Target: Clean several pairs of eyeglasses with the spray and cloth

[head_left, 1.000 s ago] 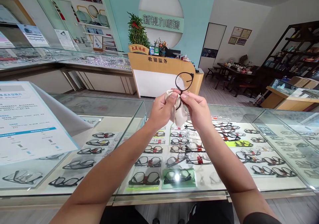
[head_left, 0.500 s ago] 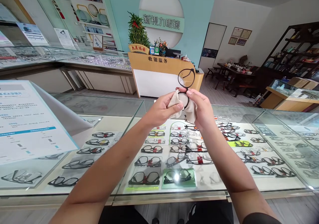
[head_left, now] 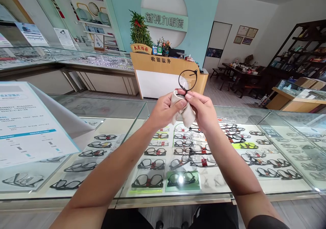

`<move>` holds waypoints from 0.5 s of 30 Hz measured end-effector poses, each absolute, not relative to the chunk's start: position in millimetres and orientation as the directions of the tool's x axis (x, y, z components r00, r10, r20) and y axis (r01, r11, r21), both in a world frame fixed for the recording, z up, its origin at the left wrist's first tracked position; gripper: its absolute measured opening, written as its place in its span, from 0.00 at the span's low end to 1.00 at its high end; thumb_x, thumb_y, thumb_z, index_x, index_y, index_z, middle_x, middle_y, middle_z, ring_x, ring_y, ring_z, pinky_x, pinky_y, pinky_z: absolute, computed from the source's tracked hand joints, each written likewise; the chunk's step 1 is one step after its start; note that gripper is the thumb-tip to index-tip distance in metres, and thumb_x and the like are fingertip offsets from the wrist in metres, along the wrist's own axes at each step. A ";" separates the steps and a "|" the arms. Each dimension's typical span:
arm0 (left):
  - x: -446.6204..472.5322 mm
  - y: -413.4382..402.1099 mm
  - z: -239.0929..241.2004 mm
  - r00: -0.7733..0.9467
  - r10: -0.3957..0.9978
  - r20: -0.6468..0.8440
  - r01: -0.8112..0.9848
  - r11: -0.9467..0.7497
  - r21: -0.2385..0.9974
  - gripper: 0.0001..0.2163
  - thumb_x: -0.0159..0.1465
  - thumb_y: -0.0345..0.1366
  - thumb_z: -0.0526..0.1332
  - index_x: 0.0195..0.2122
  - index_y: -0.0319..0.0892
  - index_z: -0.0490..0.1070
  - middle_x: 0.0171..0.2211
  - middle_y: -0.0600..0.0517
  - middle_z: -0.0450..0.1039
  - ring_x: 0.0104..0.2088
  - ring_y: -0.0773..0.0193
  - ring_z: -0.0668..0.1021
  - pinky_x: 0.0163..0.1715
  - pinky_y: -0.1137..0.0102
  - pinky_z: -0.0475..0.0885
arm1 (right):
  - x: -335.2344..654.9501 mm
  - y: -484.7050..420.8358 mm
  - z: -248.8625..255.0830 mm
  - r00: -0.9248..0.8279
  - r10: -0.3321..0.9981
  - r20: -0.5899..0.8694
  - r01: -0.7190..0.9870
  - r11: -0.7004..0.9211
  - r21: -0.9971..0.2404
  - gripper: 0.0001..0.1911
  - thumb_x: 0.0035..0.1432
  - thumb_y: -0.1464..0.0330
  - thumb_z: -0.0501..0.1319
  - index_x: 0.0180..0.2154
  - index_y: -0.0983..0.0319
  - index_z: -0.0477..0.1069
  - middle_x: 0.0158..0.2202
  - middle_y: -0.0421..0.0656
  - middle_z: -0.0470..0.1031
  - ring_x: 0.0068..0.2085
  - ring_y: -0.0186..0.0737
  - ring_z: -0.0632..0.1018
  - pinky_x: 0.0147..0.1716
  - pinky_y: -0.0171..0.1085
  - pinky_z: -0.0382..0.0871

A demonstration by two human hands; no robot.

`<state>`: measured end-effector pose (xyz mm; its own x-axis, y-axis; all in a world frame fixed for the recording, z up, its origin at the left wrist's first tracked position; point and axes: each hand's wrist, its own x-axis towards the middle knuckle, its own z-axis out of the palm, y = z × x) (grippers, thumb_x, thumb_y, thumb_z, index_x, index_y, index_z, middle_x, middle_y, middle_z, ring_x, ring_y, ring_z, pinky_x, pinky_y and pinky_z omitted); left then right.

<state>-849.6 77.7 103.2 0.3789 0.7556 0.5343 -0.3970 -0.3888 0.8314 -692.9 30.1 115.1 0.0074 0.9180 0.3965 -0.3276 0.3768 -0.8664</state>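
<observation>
A pair of black round-framed eyeglasses is held on end above the glass counter, one lens up and the other down between my hands. My left hand pinches a pale cleaning cloth over the lower lens, its thumb pressed on the near side. My right hand grips the frame near the bridge with thumb and fingers, and part of the cloth hangs beneath it. Most of the lower lens is hidden by cloth and fingers.
Below my arms, a glass display counter contains several rows of eyeglasses. A white printed sign stands on it at left. Beyond are a cashier desk with a plant, another display case, and a dark wooden table.
The eyeglasses have tilted and shifted slightly left. My left thumb and the cloth now cover more of the lower lens, and the cloth hangs bunched between my hands.
</observation>
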 end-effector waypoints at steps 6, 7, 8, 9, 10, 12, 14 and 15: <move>-848.5 71.9 106.5 0.332 0.773 0.541 -0.412 -0.397 0.820 0.27 0.59 0.61 0.82 0.40 0.42 0.78 0.31 0.54 0.75 0.29 0.68 0.73 0.30 0.70 0.71 | -692.7 23.9 120.5 -0.024 0.873 0.487 -0.256 0.465 -0.847 0.11 0.63 0.56 0.77 0.43 0.52 0.92 0.53 0.41 0.90 0.62 0.51 0.84 0.69 0.50 0.76; -848.6 70.9 106.9 0.328 0.773 0.544 -0.406 -0.405 0.819 0.28 0.59 0.62 0.81 0.39 0.42 0.78 0.30 0.55 0.73 0.28 0.67 0.72 0.29 0.70 0.70 | -692.3 23.0 121.2 -0.030 0.871 0.491 -0.245 0.470 -0.848 0.11 0.62 0.56 0.77 0.44 0.52 0.92 0.54 0.40 0.90 0.63 0.51 0.84 0.69 0.51 0.76; -848.7 70.1 107.3 0.322 0.774 0.546 -0.400 -0.411 0.819 0.28 0.59 0.63 0.81 0.39 0.42 0.78 0.28 0.55 0.72 0.27 0.67 0.72 0.29 0.70 0.69 | -691.8 22.3 121.6 -0.040 0.867 0.496 -0.235 0.474 -0.849 0.12 0.62 0.57 0.77 0.45 0.51 0.92 0.54 0.40 0.90 0.63 0.51 0.84 0.69 0.51 0.77; -848.9 69.4 107.6 0.314 0.776 0.547 -0.395 -0.417 0.818 0.28 0.59 0.64 0.80 0.39 0.42 0.78 0.28 0.56 0.72 0.26 0.67 0.72 0.28 0.69 0.69 | -691.1 21.7 121.8 -0.053 0.863 0.502 -0.222 0.480 -0.849 0.13 0.61 0.57 0.78 0.47 0.50 0.92 0.54 0.40 0.90 0.63 0.52 0.84 0.68 0.52 0.78; -849.0 68.8 108.0 0.304 0.779 0.549 -0.393 -0.423 0.817 0.29 0.59 0.64 0.80 0.39 0.42 0.79 0.28 0.55 0.72 0.27 0.67 0.72 0.27 0.69 0.69 | -690.3 21.2 121.7 -0.065 0.858 0.510 -0.206 0.488 -0.848 0.14 0.61 0.57 0.78 0.48 0.50 0.92 0.55 0.39 0.89 0.63 0.52 0.84 0.67 0.52 0.79; -849.2 68.0 108.9 0.287 0.782 0.553 -0.397 -0.428 0.812 0.30 0.58 0.65 0.80 0.39 0.42 0.79 0.30 0.54 0.75 0.28 0.66 0.74 0.28 0.69 0.70 | -689.0 20.5 121.5 -0.079 0.846 0.527 -0.182 0.507 -0.842 0.15 0.61 0.57 0.79 0.50 0.49 0.91 0.55 0.39 0.89 0.61 0.52 0.85 0.63 0.52 0.81; -849.4 67.3 109.8 0.283 0.789 0.545 -0.401 -0.419 0.815 0.29 0.59 0.65 0.80 0.39 0.42 0.79 0.32 0.53 0.77 0.29 0.65 0.76 0.29 0.68 0.71 | -688.6 19.8 121.4 -0.087 0.835 0.543 -0.178 0.523 -0.833 0.14 0.61 0.57 0.80 0.49 0.48 0.91 0.55 0.38 0.89 0.59 0.51 0.85 0.61 0.50 0.82; -849.5 67.0 110.3 0.283 0.796 0.536 -0.401 -0.409 0.819 0.29 0.58 0.64 0.80 0.39 0.42 0.79 0.32 0.53 0.77 0.30 0.64 0.76 0.29 0.68 0.72 | -688.8 19.4 121.5 -0.088 0.831 0.550 -0.182 0.529 -0.829 0.14 0.62 0.58 0.80 0.49 0.48 0.91 0.55 0.38 0.89 0.58 0.50 0.85 0.60 0.50 0.82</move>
<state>-849.5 67.0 110.3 0.2830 0.7956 0.5357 -0.4015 -0.4090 0.8195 -688.8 19.4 121.5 -0.0884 0.8307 0.5497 -0.1824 0.5290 -0.8288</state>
